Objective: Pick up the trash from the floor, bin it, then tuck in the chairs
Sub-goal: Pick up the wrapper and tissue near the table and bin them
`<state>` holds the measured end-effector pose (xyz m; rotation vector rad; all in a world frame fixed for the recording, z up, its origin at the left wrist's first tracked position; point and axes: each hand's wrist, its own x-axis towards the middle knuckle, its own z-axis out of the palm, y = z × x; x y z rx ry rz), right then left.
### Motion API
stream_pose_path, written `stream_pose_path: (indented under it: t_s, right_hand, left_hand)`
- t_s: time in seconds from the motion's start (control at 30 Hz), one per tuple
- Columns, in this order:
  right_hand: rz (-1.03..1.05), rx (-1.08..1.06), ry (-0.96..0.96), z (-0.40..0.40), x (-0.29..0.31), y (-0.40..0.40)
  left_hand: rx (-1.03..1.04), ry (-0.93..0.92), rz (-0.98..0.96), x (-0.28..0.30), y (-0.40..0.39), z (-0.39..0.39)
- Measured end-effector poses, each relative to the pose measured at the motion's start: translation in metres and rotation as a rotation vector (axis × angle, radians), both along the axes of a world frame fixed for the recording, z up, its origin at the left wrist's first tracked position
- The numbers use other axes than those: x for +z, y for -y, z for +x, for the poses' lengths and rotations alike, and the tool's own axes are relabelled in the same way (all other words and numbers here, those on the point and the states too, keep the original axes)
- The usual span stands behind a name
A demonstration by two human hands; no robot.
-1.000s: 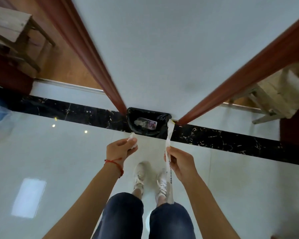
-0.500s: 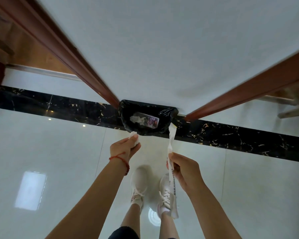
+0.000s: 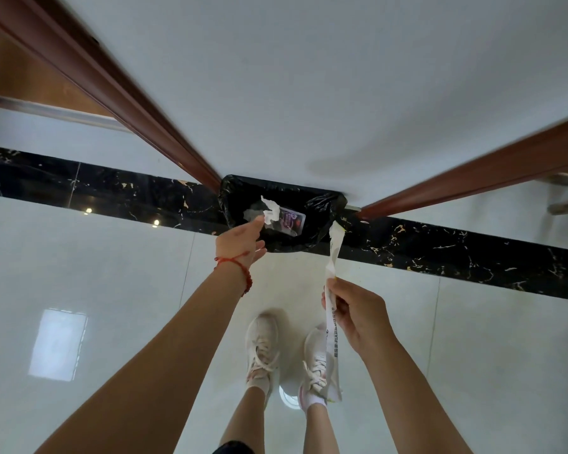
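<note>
Your left hand (image 3: 240,239) has moved forward since half a second ago: then it hung short of the bin pinching a small crumpled white tissue (image 3: 271,211), and now it reaches over the rim with that tissue at or just past the fingertips, above the bin's mouth. The fingers look loosened and extended; whether they still touch the tissue you cannot tell from this view, but it reads as a release under way. So the first piece of trash is as good as binned.

Your right hand (image 3: 358,314) has not changed its hold: thumb and fingers pinch a long white printed paper wrapper strip (image 3: 333,257) at about its middle, the upper end rising toward the near right rim, the lower end dangling over your shoe.

The black-bagged rectangular waste bin (image 3: 322,237) stands on the glossy white tiled floor (image 3: 95,273) against the wall, already holding a clear plastic packet with a purple label (image 3: 291,221). The strip goes in next; the chairs remain to tuck.
</note>
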<state>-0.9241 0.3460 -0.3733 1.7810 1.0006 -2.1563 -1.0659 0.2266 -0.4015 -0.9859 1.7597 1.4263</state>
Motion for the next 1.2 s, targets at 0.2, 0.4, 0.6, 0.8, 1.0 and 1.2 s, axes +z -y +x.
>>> stream_pose_path:
  t_s: [0.2, 0.4, 0.6, 0.8, 1.0, 1.2]
  right_hand:
    - [-0.046, -0.028, 0.025, -0.022, -0.01, 0.002]
    - [-0.143, 0.011, 0.088, -0.061, -0.033, 0.009]
    - [-0.165, -0.1, -0.033, -0.097, -0.048, 0.008]
    - [0.054, 0.084, 0.054, -0.08, -0.043, 0.005]
    - [0.408, 0.368, 0.027, -0.051, -0.012, 0.014]
    - [0.646, 0.576, -0.076, -0.033, 0.044, 0.014]
  left_hand:
    - [-0.571, -0.328, -0.302, 0.006, 0.026, 0.023]
    - [-0.782, -0.446, -0.364, 0.012, 0.053, 0.04]
    - [-0.795, -0.461, -0.384, 0.015, 0.065, 0.041]
    - [-0.817, -0.48, -0.392, 0.019, 0.067, 0.04]
    - [-0.907, -0.533, -0.392, 0.042, 0.063, 0.043]
    - [-0.981, -0.579, -0.398, 0.091, 0.057, 0.05]
